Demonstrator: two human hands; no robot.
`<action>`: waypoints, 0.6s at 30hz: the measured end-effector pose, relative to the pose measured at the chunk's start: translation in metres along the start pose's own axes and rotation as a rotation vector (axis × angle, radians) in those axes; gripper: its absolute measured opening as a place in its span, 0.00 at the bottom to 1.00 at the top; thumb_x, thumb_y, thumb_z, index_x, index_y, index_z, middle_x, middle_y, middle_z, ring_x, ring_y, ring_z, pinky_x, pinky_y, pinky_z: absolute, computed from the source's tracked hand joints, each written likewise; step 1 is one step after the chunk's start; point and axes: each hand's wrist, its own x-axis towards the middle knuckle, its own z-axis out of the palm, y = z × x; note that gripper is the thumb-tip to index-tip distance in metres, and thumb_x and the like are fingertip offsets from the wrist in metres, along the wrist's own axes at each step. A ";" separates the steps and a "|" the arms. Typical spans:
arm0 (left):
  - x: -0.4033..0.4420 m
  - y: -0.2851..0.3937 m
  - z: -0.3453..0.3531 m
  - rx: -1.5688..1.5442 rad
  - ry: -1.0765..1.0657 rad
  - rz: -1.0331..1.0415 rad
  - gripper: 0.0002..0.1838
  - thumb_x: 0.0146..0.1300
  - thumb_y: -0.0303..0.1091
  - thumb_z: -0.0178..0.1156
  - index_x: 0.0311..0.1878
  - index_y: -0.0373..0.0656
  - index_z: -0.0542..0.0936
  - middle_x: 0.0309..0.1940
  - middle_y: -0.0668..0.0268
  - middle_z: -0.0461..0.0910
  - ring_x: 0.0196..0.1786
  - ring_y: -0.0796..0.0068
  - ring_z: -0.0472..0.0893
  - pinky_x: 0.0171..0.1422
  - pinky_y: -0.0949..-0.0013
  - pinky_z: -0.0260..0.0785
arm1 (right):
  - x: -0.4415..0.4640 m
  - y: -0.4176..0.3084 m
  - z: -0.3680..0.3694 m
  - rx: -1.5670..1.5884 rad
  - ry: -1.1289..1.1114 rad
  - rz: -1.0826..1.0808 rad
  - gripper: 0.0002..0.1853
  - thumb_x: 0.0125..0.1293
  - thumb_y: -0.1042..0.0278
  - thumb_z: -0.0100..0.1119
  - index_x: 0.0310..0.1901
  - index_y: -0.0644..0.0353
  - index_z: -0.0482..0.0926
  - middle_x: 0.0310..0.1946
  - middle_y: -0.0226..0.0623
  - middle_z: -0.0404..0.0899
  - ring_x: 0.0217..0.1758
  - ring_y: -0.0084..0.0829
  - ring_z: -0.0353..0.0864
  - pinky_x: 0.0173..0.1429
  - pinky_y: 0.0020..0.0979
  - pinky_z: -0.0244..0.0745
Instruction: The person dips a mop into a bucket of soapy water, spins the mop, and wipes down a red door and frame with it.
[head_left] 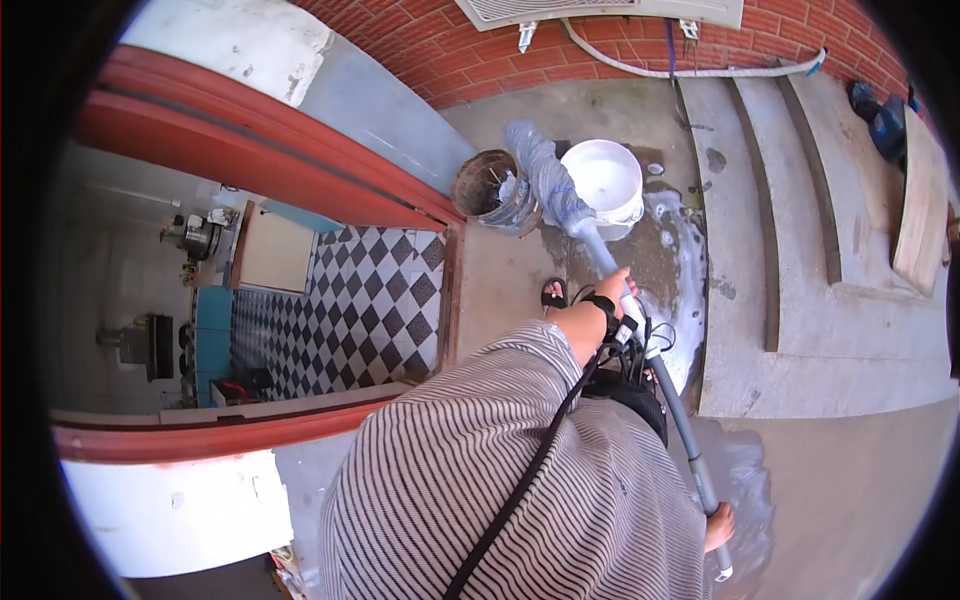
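A mop with a grey-blue cloth head (pixel 545 175) extends away from me, its head over the gap between a dark, worn bucket (pixel 520 215) and a white bucket (pixel 605 185). My left hand (pixel 618 286) is wrapped round the upper part of the grey and white handle (pixel 673 400), below the mop head. Near the handle's far end, at the lower right, my right hand (pixel 719 527) is closed round it. Some whitish liquid shows inside the white bucket. A black strap and cables are around my left wrist and waist.
Concrete steps (pixel 745 330) rise at the right, with a wooden board (pixel 920 210) on them. Wet, foamy floor (pixel 680 250) lies beside the white bucket. A red-framed doorway (pixel 450 300) opens at the left onto checkered tiles (pixel 370 300).
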 end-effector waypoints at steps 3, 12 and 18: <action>-0.014 0.014 0.001 -0.018 0.063 0.088 0.10 0.61 0.39 0.58 0.42 0.47 0.72 0.32 0.66 0.74 0.34 0.68 0.75 0.40 0.59 0.70 | 0.011 -0.005 0.002 0.008 0.006 -0.023 0.06 0.49 0.69 0.57 0.30 0.50 0.72 0.27 0.31 0.73 0.37 0.36 0.75 0.38 0.39 0.65; -0.048 0.027 0.012 -0.055 -0.029 0.260 0.14 0.58 0.41 0.63 0.42 0.45 0.74 0.33 0.68 0.73 0.35 0.73 0.74 0.38 0.67 0.71 | 0.055 -0.049 0.013 0.186 0.121 -0.183 0.11 0.50 0.60 0.61 0.32 0.54 0.74 0.27 0.37 0.76 0.35 0.41 0.77 0.38 0.41 0.69; -0.101 0.073 0.042 -0.100 -0.345 0.253 0.18 0.57 0.44 0.63 0.47 0.48 0.71 0.37 0.66 0.74 0.37 0.70 0.75 0.44 0.64 0.69 | 0.081 -0.112 0.004 0.314 0.137 -0.300 0.13 0.50 0.57 0.60 0.34 0.54 0.74 0.29 0.39 0.77 0.36 0.42 0.77 0.39 0.41 0.69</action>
